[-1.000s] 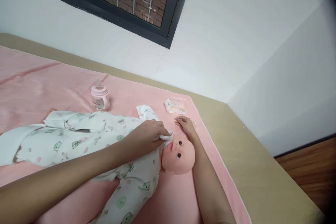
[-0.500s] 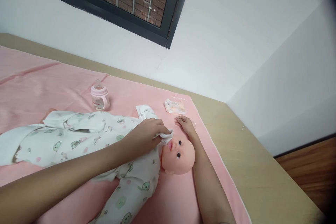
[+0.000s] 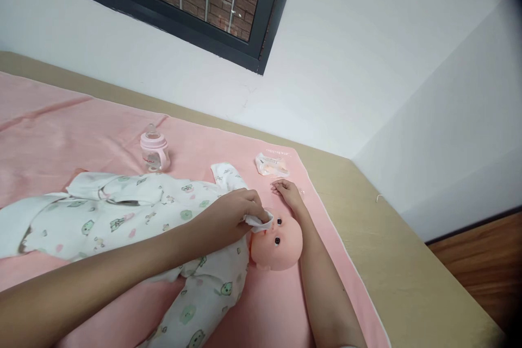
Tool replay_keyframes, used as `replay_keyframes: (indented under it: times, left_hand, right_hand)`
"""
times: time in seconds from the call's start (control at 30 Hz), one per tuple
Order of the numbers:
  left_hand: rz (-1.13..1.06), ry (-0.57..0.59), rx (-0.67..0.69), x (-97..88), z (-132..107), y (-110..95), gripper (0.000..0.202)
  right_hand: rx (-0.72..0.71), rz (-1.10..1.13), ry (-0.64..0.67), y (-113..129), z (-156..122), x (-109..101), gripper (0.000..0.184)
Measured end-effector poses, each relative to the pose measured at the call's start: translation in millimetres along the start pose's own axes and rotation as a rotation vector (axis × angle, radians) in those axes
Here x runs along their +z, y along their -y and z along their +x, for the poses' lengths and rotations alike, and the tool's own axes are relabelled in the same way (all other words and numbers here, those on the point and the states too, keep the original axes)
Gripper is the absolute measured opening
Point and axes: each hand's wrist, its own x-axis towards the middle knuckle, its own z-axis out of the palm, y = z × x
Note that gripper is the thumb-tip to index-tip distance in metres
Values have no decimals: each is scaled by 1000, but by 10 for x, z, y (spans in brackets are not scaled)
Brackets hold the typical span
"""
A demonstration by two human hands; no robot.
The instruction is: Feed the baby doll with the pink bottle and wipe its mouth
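Observation:
A bald baby doll (image 3: 285,244) in white printed pyjamas lies on its back on the pink mat (image 3: 269,304), head to the right. My left hand (image 3: 236,215) reaches across its chest, fingers pinching a folded white wipe (image 3: 261,221). That wipe covers the doll's mouth and touches the face just under the eyes. Beyond the top of the doll's head, my right forearm lies along the mat. My right hand (image 3: 286,191) rests there with loosely extended fingers and holds nothing, close to a small soft packet (image 3: 272,165).
A pink-lidded baby bottle (image 3: 155,151) stands upright beyond the doll's body. Underneath the mat is a beige surface (image 3: 367,228) that runs up to a white wall with a dark-framed window (image 3: 261,38). Brown wood panelling (image 3: 485,266) shows at the right.
My left hand has shifted slightly to the right, bringing the wipe from beside the doll's chin onto its mouth. My right hand and the doll have stayed in place.

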Motion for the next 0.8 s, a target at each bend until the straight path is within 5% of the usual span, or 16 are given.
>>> replay_keyframes:
  times: [0.53, 0.8]
  left_hand:
    - [83, 12, -9, -24, 15, -5, 38]
    - [90, -42, -77, -276, -7, -40, 34]
  right_hand:
    - [-13, 25, 3, -21, 25, 0, 22]
    - [-6, 48, 20, 13, -14, 15, 28]
